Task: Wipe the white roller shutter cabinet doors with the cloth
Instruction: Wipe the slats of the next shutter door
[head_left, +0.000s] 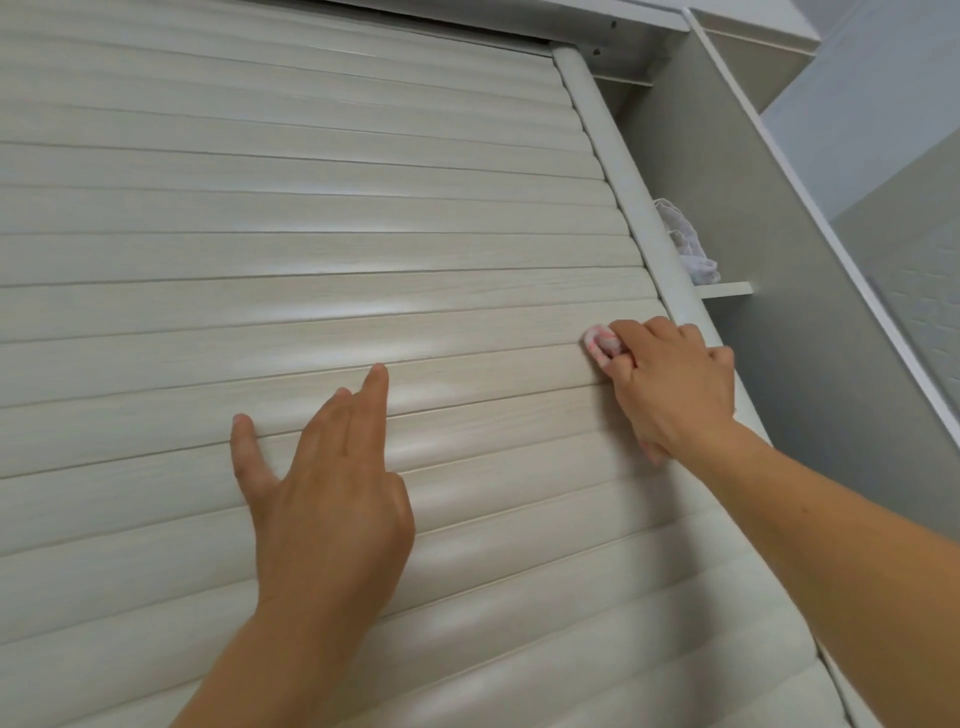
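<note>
Up high, cloth (601, 345) against shutter (311, 208)

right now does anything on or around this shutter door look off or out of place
Nothing looks damaged or askew: the shutter door slats run evenly. The only stray item is a crumpled white mesh bundle on the side shelf, loosely heaped rather than folded.

A white open shelf (724, 289) holds bunched mesh fabric (685, 244) beside a pale grey wall (857, 104).
</note>
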